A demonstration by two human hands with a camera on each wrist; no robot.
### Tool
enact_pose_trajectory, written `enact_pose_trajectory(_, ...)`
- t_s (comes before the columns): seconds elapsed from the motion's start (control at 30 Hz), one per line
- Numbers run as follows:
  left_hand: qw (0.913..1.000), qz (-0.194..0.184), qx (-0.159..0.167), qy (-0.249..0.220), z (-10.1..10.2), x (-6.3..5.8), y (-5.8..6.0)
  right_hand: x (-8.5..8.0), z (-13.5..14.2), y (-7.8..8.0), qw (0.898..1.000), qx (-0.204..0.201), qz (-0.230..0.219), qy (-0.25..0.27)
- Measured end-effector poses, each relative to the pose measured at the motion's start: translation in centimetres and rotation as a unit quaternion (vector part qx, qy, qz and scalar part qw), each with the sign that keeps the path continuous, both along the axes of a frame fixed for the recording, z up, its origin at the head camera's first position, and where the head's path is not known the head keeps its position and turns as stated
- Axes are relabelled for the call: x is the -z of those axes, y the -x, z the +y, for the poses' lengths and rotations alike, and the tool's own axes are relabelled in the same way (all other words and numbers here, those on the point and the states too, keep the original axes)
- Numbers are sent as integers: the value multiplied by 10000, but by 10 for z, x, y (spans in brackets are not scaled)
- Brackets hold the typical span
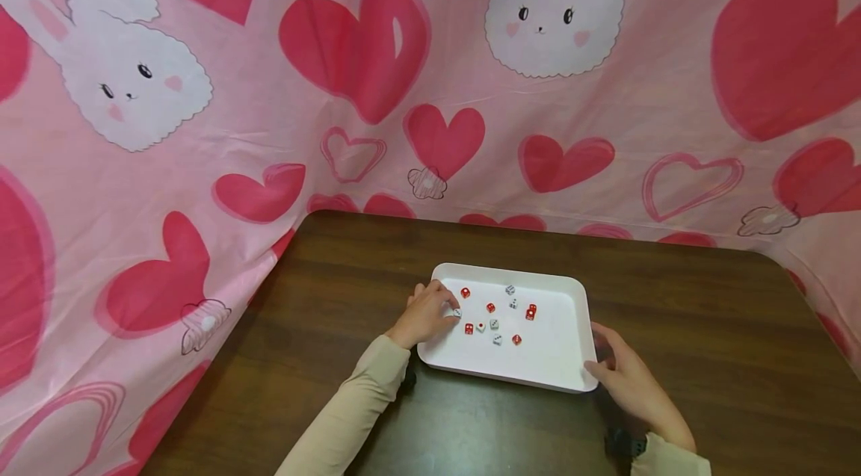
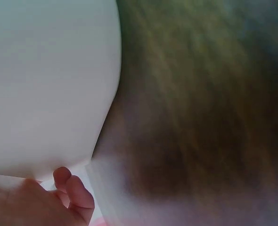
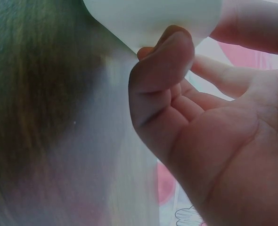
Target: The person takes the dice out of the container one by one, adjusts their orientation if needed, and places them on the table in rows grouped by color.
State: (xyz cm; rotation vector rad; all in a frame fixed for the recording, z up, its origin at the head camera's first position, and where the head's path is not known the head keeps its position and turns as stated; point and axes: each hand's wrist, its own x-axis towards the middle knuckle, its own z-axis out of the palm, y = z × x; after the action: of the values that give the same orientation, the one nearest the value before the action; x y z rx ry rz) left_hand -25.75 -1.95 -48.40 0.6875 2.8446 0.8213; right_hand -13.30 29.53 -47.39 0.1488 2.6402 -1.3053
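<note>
A shallow white tray is on the dark wooden table, with several red dice and several whitish dice scattered inside. Over the tray's left side, my left hand pinches a white die between thumb and index finger. My right hand grips the tray's right rim near its front corner, thumb at the near side. The right wrist view shows the bent thumb against the tray's white wall. In the left wrist view, curled fingers appear beside the tray's outer wall; the die is hidden there.
Closest to the left hand among the loose dice are a red die and a white die with a red pip. The wooden table extends around the tray. A pink cloth with hearts and rabbits hangs behind and at the left.
</note>
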Motion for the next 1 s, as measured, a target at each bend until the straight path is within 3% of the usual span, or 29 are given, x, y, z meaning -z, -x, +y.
enact_pose_trajectory(0.27, 10000, -29, -31, -8, 1, -1, -1, 1, 0, -2, 9999, -12, 158, -11)
enact_pose_trajectory(0.83, 9999, -90, -53, 78, 0, 1, 1, 2, 2, -1, 10000, 12, 33, 6)
enact_pose_trajectory(1.0, 9999, 104, -19, 26, -2, 0, 1, 3, 2, -1, 10000, -6, 76, 7)
